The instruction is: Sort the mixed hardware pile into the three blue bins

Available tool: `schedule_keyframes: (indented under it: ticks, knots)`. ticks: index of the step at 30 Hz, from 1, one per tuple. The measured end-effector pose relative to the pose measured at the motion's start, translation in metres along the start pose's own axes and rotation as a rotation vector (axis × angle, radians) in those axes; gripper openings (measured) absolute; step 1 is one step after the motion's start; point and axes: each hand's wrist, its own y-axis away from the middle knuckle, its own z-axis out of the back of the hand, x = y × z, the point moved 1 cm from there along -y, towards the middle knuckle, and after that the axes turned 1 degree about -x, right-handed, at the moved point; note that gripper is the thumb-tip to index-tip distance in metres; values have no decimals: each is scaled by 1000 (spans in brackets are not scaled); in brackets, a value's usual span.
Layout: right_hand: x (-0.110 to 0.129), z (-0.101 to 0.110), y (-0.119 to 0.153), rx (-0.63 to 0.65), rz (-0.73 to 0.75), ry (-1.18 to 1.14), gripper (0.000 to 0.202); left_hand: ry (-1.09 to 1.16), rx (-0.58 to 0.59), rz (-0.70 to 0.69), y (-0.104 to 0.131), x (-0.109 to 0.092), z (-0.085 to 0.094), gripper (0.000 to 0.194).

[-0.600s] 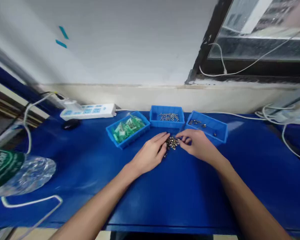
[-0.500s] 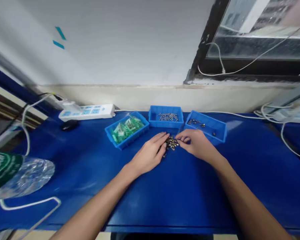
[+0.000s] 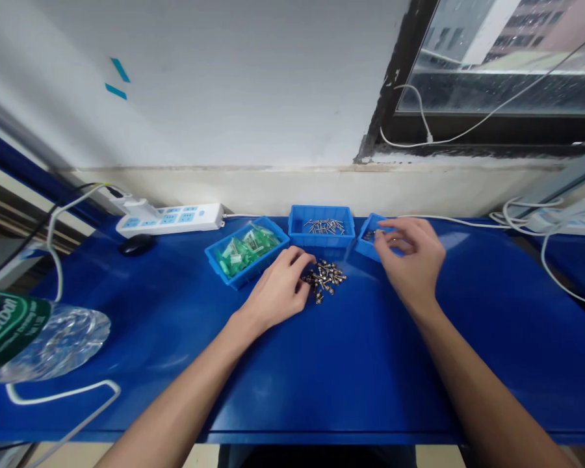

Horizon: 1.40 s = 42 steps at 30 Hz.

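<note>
A loose pile of small metal screws (image 3: 325, 275) lies on the blue table. Beside its left edge rests my left hand (image 3: 281, 286), fingers curved and thumb apart, the fingertips touching the nearest screws. My right hand (image 3: 412, 253) is over the right blue bin (image 3: 369, 249), thumb and forefinger brought close together at its near side. Whatever is between those fingertips is too small to make out. A few dark screws show inside that bin; my hand hides the rest. The middle blue bin (image 3: 322, 240) holds thin silver screws (image 3: 325, 226).
The left blue bin (image 3: 244, 281) holds green packets (image 3: 248, 247). Behind it are a white power strip (image 3: 185, 218) and a black mouse (image 3: 136, 244). A water bottle (image 3: 53, 338) and a white cable (image 3: 63, 398) are at the left. More cables (image 3: 509, 218) lie at the right.
My right hand has moved from the screw pile rightward to over the right bin. My left hand has shifted slightly left, uncovering more of the pile.
</note>
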Motion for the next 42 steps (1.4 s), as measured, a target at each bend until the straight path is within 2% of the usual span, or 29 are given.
schedule_keyframes:
  ticks: [1,3,9,14,19,23,28,33,37,42]
  knots:
    - [-1,1,-1,-79,1,30,18,-14,6,14,0,1,2,41]
    - [-3,1,-1,-105,7,49,19,-22,34,29,1,2,3,35]
    - [-3,-10,8,110,55,4,26,27,61,55,0,6,0,15]
    - [-3,-18,14,186,48,-47,34,63,53,69,0,10,2,13]
    - [-3,-22,18,220,39,-64,34,80,67,52,-1,14,5,15]
    - [-4,-26,22,242,23,-81,32,126,-5,47,-4,13,9,13]
    - [1,-31,27,464,13,-189,23,443,-132,48,-7,6,6,8]
    - [9,-32,30,601,-50,-293,25,686,-187,122,-7,2,1,29]
    - [9,-33,31,692,-139,-392,23,775,-187,169,-8,0,3,42]
    - [6,-32,31,785,-292,-508,20,816,-163,218,-7,1,3,48]
